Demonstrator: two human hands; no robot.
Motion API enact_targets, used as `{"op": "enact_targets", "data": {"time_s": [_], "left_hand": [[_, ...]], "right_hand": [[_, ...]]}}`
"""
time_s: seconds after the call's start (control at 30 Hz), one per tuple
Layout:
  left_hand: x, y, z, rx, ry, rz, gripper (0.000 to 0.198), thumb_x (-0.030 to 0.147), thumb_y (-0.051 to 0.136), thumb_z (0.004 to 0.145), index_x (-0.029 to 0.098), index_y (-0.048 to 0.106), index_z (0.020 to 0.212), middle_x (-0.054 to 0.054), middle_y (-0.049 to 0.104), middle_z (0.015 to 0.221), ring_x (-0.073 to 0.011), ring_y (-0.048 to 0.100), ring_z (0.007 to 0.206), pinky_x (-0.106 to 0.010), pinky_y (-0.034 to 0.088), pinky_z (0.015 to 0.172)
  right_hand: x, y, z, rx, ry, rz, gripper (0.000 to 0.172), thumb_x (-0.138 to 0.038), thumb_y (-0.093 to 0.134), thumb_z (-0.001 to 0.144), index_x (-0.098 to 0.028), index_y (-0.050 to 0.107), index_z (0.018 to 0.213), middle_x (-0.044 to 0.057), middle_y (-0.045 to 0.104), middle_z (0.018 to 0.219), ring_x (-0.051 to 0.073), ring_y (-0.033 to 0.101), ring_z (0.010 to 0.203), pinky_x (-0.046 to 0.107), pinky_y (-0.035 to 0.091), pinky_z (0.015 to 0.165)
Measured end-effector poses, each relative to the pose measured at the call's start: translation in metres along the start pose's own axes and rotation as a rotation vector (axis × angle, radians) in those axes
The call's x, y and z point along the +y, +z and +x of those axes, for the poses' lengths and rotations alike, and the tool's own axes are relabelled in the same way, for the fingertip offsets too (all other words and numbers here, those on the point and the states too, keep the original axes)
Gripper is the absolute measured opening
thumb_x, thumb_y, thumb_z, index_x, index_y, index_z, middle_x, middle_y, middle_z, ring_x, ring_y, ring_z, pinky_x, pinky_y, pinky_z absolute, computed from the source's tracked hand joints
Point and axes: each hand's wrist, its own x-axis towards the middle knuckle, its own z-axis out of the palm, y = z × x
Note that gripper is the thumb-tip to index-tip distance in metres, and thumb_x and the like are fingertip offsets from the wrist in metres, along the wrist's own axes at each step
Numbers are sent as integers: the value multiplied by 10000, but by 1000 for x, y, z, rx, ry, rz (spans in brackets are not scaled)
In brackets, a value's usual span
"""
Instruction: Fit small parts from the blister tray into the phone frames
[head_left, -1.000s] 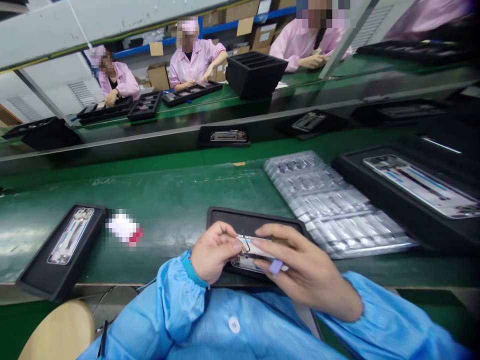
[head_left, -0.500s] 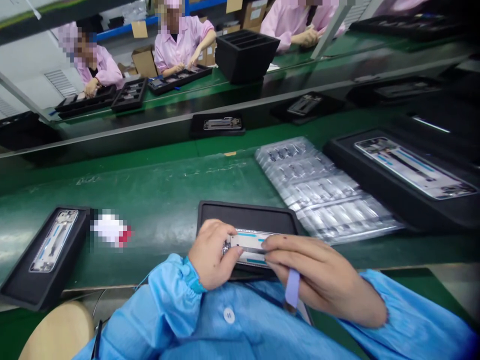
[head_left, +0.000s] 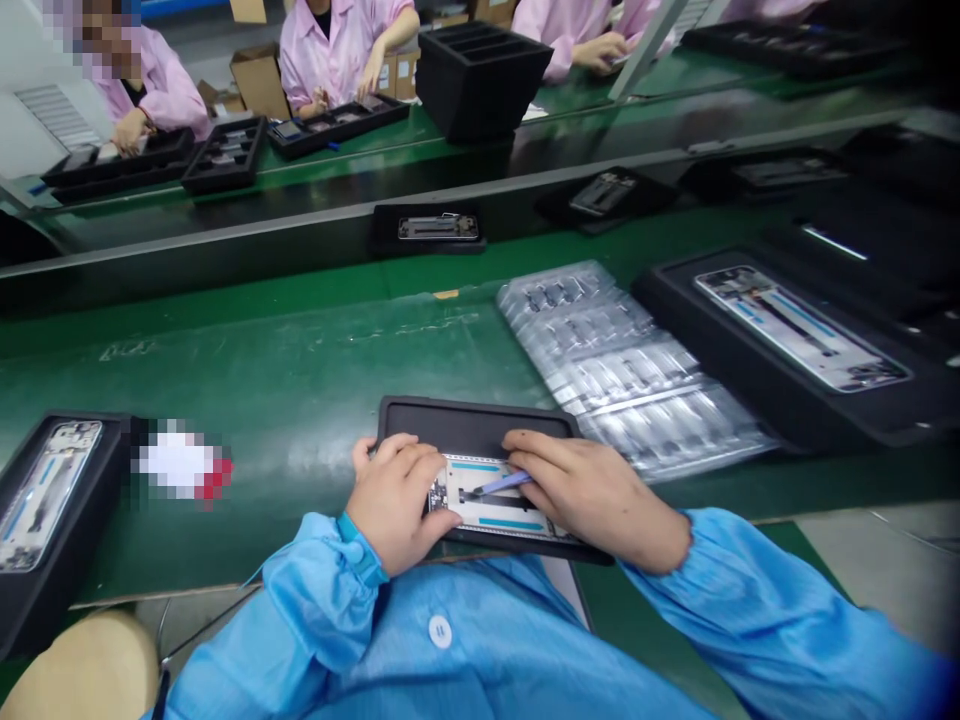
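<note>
A phone frame (head_left: 491,507) lies on a black tray (head_left: 450,412) in front of me. Its pale inner face bears blue strips and a dark ribbon down the middle. My left hand (head_left: 401,500) grips its left end, thumb on the near side and fingers on the far side. In my right hand (head_left: 581,490) is a slim purple tool (head_left: 502,482), its dark tip at the left end of the ribbon. I cannot tell whether the tool has one arm or two. The frame's right end is partly hidden under my right hand.
Clear plastic blister trays (head_left: 630,370) lie to the right, beside a stack of black trays topped by another phone frame (head_left: 802,325). More frames lie on a left tray (head_left: 97,500) and a far tray (head_left: 431,230). Co-workers in pink sit across the bench.
My right hand has turned the purple tool from pointing down toward me to lying over the frame, tip on the ribbon. My left hand stays on the frame's end. The view has shifted slightly.
</note>
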Motion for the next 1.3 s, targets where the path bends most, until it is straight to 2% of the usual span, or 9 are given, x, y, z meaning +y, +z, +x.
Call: {"op": "enact_targets", "data": {"time_s": [0.33,0.47,0.6,0.83,1.07,1.3], "left_hand": [[0,2,1,0,-5,-8,515,434,772,758,249,579,1199,-63,675,1258,-336,492,1259,-583,216,1044],[0,1,2,-2,-6,-7,508,436,773,758,255,579,1190,-49,677,1254,-330,498,1254,-582,225,1034],[0,1,2,2,-4,-11,506,441,778,755,255,578,1181,-46,680,1249,-328,501,1245,-579,229,1031],[1,1,2,-3,-11,-7,497,428,786,745,261,581,1166,-50,679,1251,-333,498,1247,-581,228,1035],[1,0,3,-14,-15,-7,491,437,779,750,263,582,1165,-63,678,1252,-343,493,1250,-580,230,1026],[1,0,2,-22,-19,-12,478,453,777,751,260,588,1145,-57,679,1248,-337,493,1251,-571,230,1024]], "right_hand": [[-4,0,0,-63,59,54,192,-140,507,919,-139,683,996,100,695,1166,213,688,916,341,547,754],[-4,-2,0,-65,161,112,245,-116,482,907,-180,693,1012,79,693,1166,193,691,919,307,554,730],[-4,-1,-3,-26,250,187,214,-168,482,940,-184,685,1004,78,695,1136,193,688,970,298,568,755],[-8,1,-6,-12,194,146,195,-158,488,936,-160,667,1012,99,695,1148,203,692,939,320,565,771],[-7,0,3,-140,180,83,203,-105,461,904,-137,644,986,107,676,1128,179,675,807,315,544,665],[-12,1,-13,-21,166,71,222,-143,484,933,-155,663,1064,101,690,1139,218,680,905,347,545,743]]}}
